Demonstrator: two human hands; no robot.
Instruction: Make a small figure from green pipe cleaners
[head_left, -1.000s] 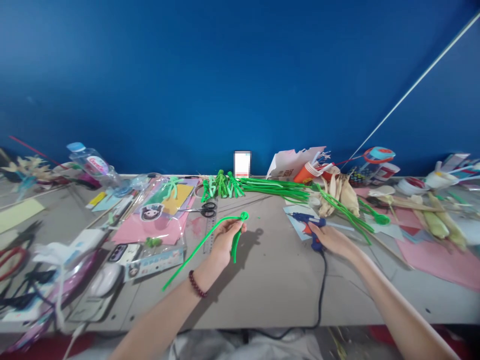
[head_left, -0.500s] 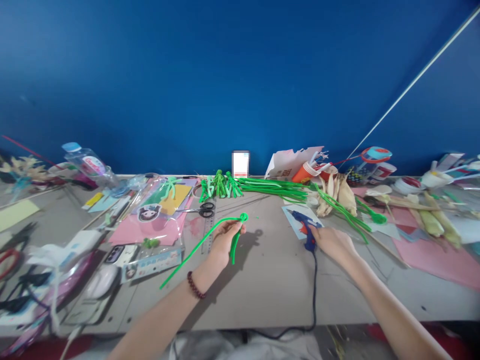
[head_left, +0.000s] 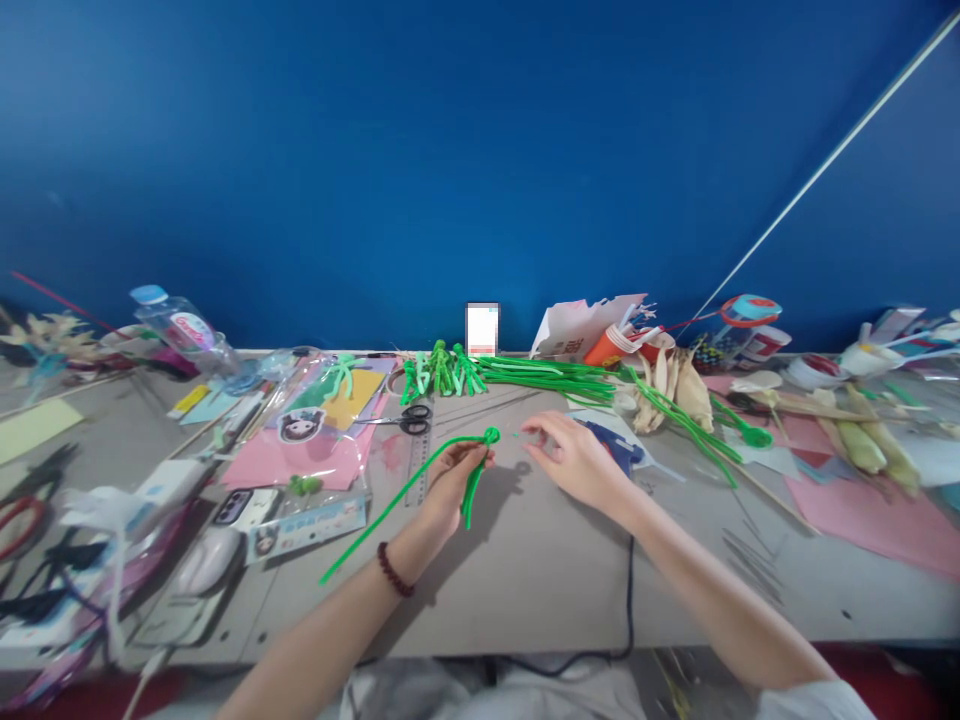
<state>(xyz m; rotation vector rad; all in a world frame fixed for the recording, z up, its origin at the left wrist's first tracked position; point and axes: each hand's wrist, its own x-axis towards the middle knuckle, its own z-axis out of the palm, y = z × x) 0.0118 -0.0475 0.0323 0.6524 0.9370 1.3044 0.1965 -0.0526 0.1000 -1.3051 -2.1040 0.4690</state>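
Observation:
My left hand, with a dark red bead bracelet on the wrist, pinches a bright green pipe cleaner. The pipe cleaner has a small coiled knob at the top; one long end slants down to the left and shorter ends hang below the fingers. Just right of the knob, my right hand hovers with thumb and fingers apart, holding nothing. Behind that hand a blue glue gun lies partly hidden on a pale sheet. A dark cord runs from it toward the front edge.
Green pipe cleaners lie in a bundle at the back beside small green figures. Black scissors and a clear ruler rest left of centre. Dried husks and an orange cup stand right. A phone leans against the wall.
My right hand has let go of the glue gun and moved left toward the coiled knob. The left hand keeps its hold on the pipe cleaner, almost still.

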